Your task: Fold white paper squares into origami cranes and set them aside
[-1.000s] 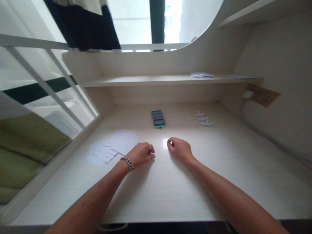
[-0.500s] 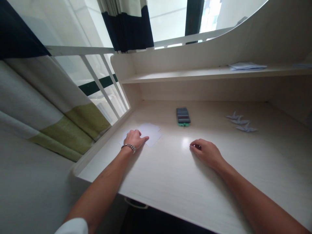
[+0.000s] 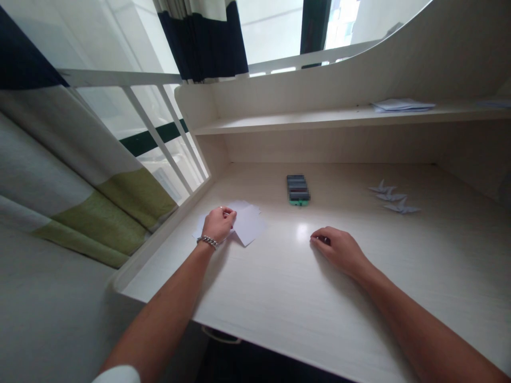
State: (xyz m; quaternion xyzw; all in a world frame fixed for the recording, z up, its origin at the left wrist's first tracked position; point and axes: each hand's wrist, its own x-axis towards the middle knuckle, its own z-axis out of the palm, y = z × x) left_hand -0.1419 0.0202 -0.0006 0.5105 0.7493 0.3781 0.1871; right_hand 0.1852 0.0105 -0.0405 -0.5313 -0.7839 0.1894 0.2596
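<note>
My left hand (image 3: 219,223), with a chain bracelet at the wrist, pinches a white sheet of paper (image 3: 248,226) by its near-left part. The sheet lifts off several loose white papers spread on the left of the desk, and its front corner stands out toward me. My right hand (image 3: 337,246) rests on the desk, right of the middle. Its fingers are curled and the thumb meets the forefinger; nothing shows between them. Three folded white paper cranes (image 3: 401,206) sit close together at the back right.
A blurred dark device with a green edge (image 3: 298,190) lies behind the hands on the pale desk (image 3: 279,298). More folded papers (image 3: 403,105) rest on the shelf (image 3: 287,123) above. A curtain (image 3: 91,186) and a white railing (image 3: 147,122) border the left side.
My left thumb and fingers have closed on a sheet and raised its edge; before, the thumb was stretched out over the papers. My right hand stays put. The view has shifted slightly.
</note>
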